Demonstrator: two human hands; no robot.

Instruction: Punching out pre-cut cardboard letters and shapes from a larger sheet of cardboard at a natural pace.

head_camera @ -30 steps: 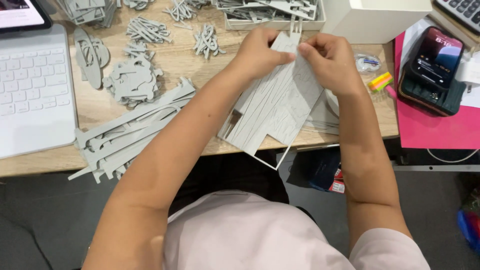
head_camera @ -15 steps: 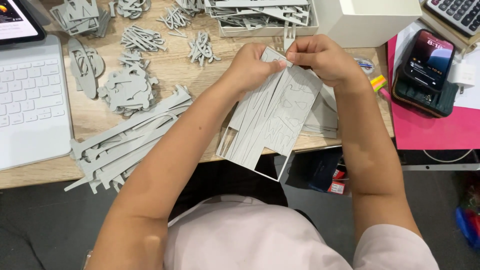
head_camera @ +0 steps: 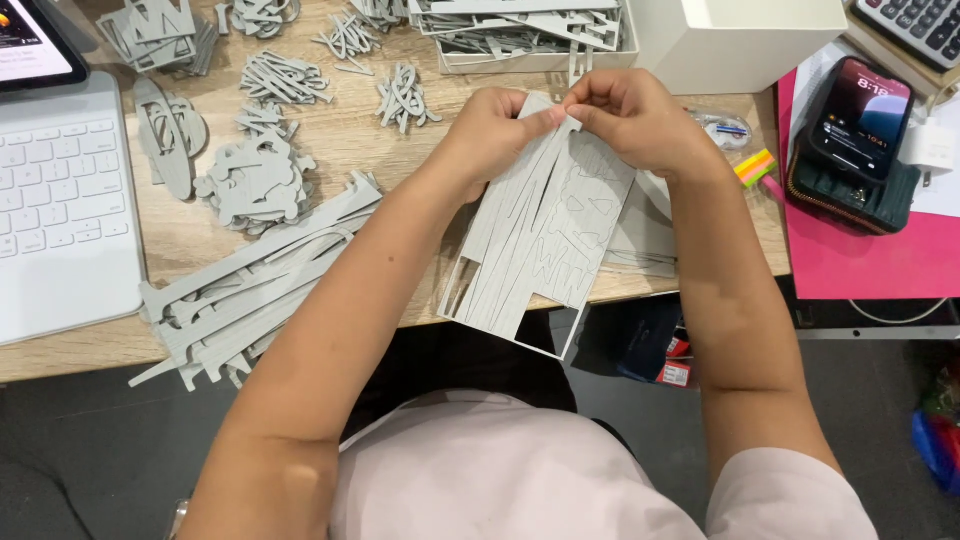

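here both the left hand (head_camera: 490,130) and right hand (head_camera: 630,120) pinch the grey die-cut sheet's (head_camera: 545,240) top edge.

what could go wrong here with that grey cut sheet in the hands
The grey die-cut sheet is pinched only at its top edge by the left hand and right hand, so a thin strip may tear as pieces are pulled out. Its lower end hangs past the table edge, so loosened parts might drop to the floor. The long grey strips also overhang that edge and could be knocked off.
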